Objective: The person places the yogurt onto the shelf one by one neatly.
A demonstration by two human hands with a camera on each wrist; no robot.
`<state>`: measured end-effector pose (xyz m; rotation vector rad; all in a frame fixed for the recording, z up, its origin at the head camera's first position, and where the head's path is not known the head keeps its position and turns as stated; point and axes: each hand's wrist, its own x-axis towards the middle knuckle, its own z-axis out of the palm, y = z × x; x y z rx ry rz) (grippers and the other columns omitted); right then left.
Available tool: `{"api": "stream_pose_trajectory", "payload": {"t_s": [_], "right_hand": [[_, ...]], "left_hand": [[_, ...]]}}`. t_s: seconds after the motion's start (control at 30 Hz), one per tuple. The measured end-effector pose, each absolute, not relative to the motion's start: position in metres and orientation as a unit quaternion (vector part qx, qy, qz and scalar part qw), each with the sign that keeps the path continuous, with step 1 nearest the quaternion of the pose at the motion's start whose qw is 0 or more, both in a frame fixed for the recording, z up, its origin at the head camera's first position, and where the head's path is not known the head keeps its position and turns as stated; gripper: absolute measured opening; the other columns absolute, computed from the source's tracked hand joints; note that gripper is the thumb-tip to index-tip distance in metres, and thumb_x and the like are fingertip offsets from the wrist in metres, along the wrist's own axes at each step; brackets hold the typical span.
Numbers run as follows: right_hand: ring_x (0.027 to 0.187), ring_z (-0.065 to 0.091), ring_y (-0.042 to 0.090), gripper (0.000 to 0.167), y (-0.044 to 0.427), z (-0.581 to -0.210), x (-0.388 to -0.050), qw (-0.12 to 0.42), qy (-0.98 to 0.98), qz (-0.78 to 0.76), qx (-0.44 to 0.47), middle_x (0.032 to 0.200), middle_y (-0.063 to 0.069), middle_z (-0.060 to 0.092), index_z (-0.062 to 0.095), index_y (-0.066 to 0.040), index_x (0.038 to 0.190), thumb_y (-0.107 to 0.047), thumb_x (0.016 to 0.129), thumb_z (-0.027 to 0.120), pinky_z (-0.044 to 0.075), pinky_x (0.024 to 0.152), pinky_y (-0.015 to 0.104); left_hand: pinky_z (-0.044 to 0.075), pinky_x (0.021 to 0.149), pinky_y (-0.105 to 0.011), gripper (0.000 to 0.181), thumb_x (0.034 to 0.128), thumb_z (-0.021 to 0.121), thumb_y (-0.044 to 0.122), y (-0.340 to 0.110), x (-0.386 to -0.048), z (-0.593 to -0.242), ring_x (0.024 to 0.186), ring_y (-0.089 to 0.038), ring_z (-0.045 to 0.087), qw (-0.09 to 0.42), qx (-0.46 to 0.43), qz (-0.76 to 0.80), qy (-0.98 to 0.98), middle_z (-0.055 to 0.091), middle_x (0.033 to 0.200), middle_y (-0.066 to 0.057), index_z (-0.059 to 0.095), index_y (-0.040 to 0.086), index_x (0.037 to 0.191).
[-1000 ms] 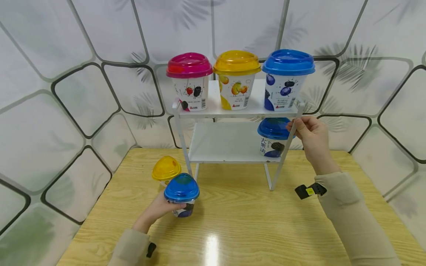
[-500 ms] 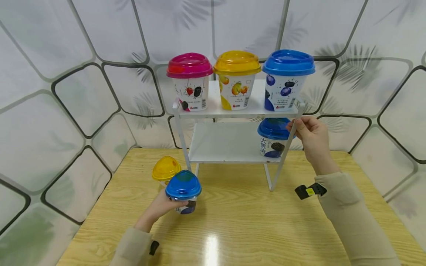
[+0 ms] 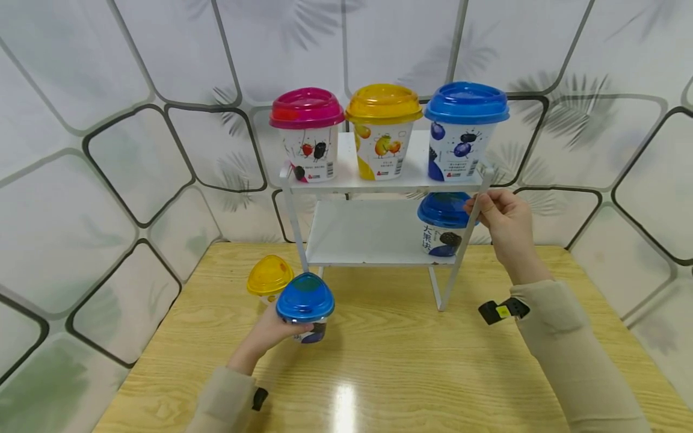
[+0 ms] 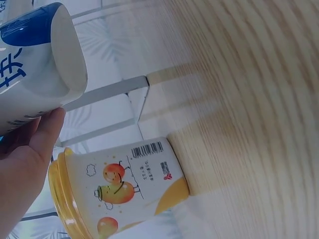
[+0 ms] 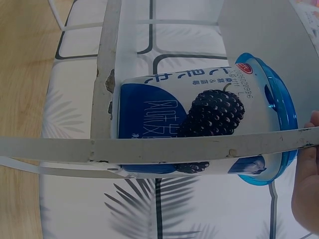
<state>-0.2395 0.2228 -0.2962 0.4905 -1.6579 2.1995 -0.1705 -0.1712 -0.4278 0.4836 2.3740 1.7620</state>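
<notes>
My left hand [image 3: 273,329] grips a blue-lidded yogurt cup [image 3: 305,299] from its left side, above the table. In the left wrist view, the bottom of that cup [image 4: 70,55] shows clear of the wood. Just behind it, a yellow-lidded yogurt cup [image 3: 269,275] stands upright on the table. My right hand [image 3: 510,231] pinches the right upright of a white two-tier rack [image 3: 368,234], just under the top shelf. Inside that upright, another blue-lidded cup [image 5: 214,112] stands on the lower shelf; the upright [image 5: 184,151] crosses in front of it.
On the rack's top shelf stand a pink-lidded cup [image 3: 308,132], a yellow-lidded cup [image 3: 383,132] and a blue-lidded cup [image 3: 464,132] in a row. The wooden table [image 3: 390,367] meets a patterned backdrop [image 3: 146,156] behind and at the sides.
My left hand has carried the blue-lidded cup a little rightward and up, toward the rack. The right hand keeps its hold on the upright.
</notes>
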Motion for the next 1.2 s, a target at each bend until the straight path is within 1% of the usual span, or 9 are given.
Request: {"api": "stream_pose_trajectory", "payload": {"t_s": [0.17,0.53,0.83,1.2], "right_hand": [[0.076,0.062,0.014,0.013,0.222,-0.296,-0.240,0.172,-0.579,0.777,0.174,0.081,0.007,0.061,0.057,0.002,0.086,-0.011,0.084,0.056,0.048,0.075,0.020],[0.075,0.062,0.013,0.013,0.221,-0.295,-0.241,0.172,-0.581,0.776,0.174,0.081,0.006,0.061,0.057,0.001,0.086,-0.011,0.084,0.056,0.048,0.075,0.020],[0.076,0.061,0.013,0.014,0.221,-0.295,-0.240,0.172,-0.585,0.774,0.169,0.081,0.006,0.061,0.057,0.001,0.086,-0.013,0.084,0.056,0.048,0.076,0.020],[0.075,0.061,0.013,0.012,0.222,-0.296,-0.239,0.173,-0.579,0.779,0.169,0.080,0.006,0.062,0.058,0.000,0.085,-0.011,0.084,0.055,0.048,0.075,0.020]], "left_hand": [[0.030,0.095,-0.053,0.072,0.0740,0.070,0.005,-0.162,-0.166,-0.414,0.113,-0.037,0.041,0.065,0.174,0.593,0.784,0.042,0.126,-0.022,0.029,-0.001,0.133],[0.029,0.095,-0.053,0.074,0.0730,0.071,0.004,-0.155,-0.168,-0.414,0.113,-0.036,0.041,0.051,0.187,0.601,0.776,0.042,0.127,-0.021,0.029,0.001,0.134],[0.027,0.097,-0.052,0.075,0.0714,0.072,0.003,-0.150,-0.166,-0.411,0.115,-0.035,0.039,0.047,0.157,0.603,0.781,0.041,0.128,-0.020,0.029,0.002,0.133],[0.028,0.097,-0.051,0.076,0.0715,0.072,0.003,-0.148,-0.166,-0.407,0.115,-0.034,0.040,0.046,0.148,0.613,0.775,0.042,0.128,-0.020,0.030,0.002,0.134]]}}
